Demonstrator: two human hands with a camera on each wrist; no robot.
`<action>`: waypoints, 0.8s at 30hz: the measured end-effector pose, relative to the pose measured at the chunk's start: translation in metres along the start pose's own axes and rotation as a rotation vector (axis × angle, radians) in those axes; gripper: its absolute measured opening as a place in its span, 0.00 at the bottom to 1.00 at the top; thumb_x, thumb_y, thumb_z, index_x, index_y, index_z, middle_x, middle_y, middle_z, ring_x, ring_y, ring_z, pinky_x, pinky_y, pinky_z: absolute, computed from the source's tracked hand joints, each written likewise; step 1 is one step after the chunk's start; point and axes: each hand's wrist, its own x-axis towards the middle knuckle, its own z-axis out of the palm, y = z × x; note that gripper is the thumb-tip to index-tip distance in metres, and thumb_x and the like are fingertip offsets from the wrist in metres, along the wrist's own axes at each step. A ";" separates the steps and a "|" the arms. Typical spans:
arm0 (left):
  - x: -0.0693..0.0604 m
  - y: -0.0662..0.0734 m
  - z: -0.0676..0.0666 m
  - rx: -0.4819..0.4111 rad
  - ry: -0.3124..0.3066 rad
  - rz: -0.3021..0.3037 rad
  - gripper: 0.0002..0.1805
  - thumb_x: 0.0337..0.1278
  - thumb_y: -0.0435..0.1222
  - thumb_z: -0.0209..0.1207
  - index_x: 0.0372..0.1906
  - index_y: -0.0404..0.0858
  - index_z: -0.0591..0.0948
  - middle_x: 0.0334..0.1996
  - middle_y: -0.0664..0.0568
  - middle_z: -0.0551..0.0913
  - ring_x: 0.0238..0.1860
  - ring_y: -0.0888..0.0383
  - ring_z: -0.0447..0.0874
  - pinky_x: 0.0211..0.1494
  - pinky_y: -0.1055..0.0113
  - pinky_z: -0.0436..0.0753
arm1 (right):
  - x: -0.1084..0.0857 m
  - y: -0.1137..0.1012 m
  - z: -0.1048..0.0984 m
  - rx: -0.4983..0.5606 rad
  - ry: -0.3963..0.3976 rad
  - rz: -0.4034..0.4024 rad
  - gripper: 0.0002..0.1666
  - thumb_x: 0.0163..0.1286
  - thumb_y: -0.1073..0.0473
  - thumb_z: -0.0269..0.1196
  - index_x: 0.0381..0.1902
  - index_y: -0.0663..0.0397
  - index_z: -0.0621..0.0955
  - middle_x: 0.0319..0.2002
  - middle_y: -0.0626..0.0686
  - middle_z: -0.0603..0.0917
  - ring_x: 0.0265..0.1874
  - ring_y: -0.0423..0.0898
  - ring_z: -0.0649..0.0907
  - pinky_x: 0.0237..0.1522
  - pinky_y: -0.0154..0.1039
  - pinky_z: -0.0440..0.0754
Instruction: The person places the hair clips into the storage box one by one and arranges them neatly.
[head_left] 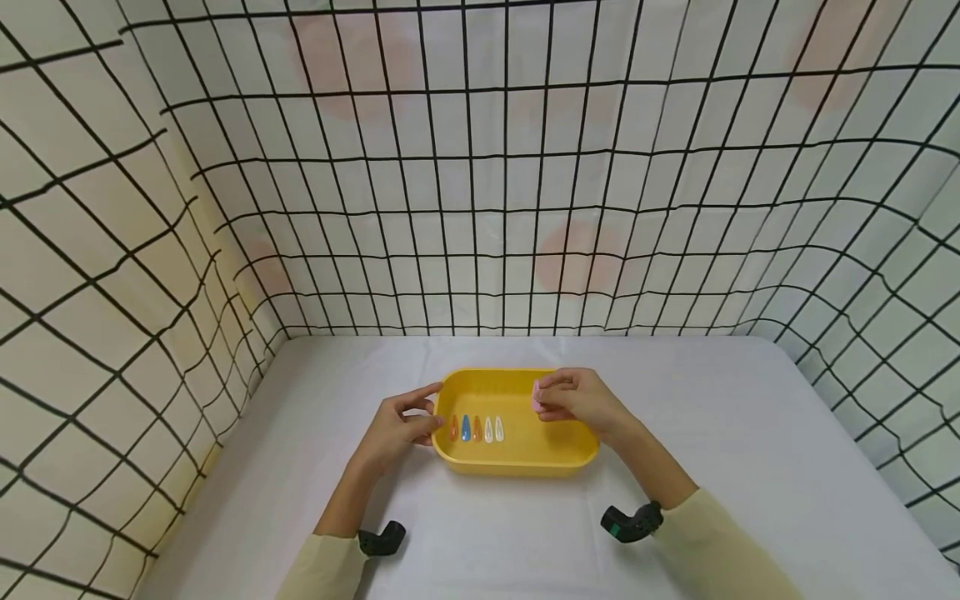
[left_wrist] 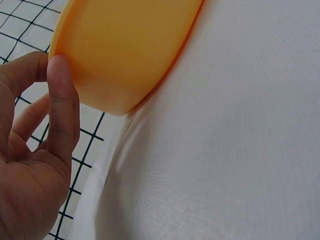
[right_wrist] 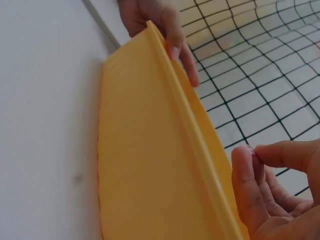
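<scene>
A yellow tray [head_left: 517,468] sits on the table, with a row of snap hair clips on the left part of its floor. From the left come an orange clip [head_left: 453,427], a blue clip [head_left: 466,428], another orange clip [head_left: 477,429] and two whitish clips [head_left: 489,430]. My left hand [head_left: 397,429] pinches the tray's left rim; thumb and finger meet at that rim in the left wrist view. Above the tray's right part, my right hand [head_left: 577,402] pinches a pink hair clip [head_left: 536,397] between thumb and fingers. Only a sliver of it shows in the right wrist view.
White cloth covers the table [head_left: 675,383] around the tray. A black wire grid [head_left: 480,208] stands along the back and both sides, with white sheeting behind it. Each wrist wears a black camera band [head_left: 633,522].
</scene>
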 end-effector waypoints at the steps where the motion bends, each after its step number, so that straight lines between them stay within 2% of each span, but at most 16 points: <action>1: 0.000 0.000 0.001 -0.003 0.001 -0.003 0.33 0.55 0.30 0.71 0.68 0.47 0.80 0.45 0.44 0.78 0.27 0.56 0.84 0.35 0.68 0.91 | 0.002 0.001 0.003 -0.003 0.004 0.012 0.20 0.71 0.64 0.66 0.55 0.72 0.78 0.41 0.57 0.88 0.38 0.49 0.91 0.45 0.43 0.92; 5: 0.001 0.001 0.003 -0.011 -0.002 -0.009 0.33 0.54 0.30 0.71 0.68 0.47 0.80 0.45 0.45 0.78 0.27 0.55 0.84 0.35 0.67 0.91 | 0.009 0.004 0.012 -0.018 0.016 0.027 0.20 0.71 0.64 0.66 0.55 0.72 0.79 0.42 0.59 0.88 0.35 0.46 0.90 0.44 0.43 0.92; 10: 0.002 0.000 0.004 -0.011 0.005 -0.012 0.33 0.54 0.30 0.71 0.68 0.48 0.81 0.45 0.45 0.78 0.27 0.55 0.84 0.35 0.66 0.91 | 0.018 0.008 0.023 -0.055 0.029 0.045 0.17 0.69 0.65 0.67 0.52 0.72 0.80 0.39 0.59 0.89 0.33 0.47 0.90 0.39 0.41 0.92; 17: 0.002 -0.001 0.002 -0.016 0.004 -0.010 0.33 0.54 0.30 0.71 0.68 0.48 0.81 0.45 0.44 0.78 0.28 0.55 0.84 0.36 0.66 0.91 | 0.025 0.013 0.036 -0.229 0.056 0.085 0.12 0.66 0.65 0.70 0.46 0.67 0.85 0.33 0.58 0.89 0.25 0.45 0.88 0.33 0.37 0.91; 24: 0.003 -0.001 0.002 -0.017 0.016 -0.014 0.33 0.53 0.30 0.71 0.67 0.48 0.81 0.45 0.45 0.78 0.27 0.56 0.83 0.35 0.68 0.91 | 0.029 0.018 0.043 -0.305 0.055 0.138 0.08 0.66 0.65 0.70 0.42 0.63 0.87 0.28 0.56 0.88 0.22 0.46 0.85 0.28 0.35 0.89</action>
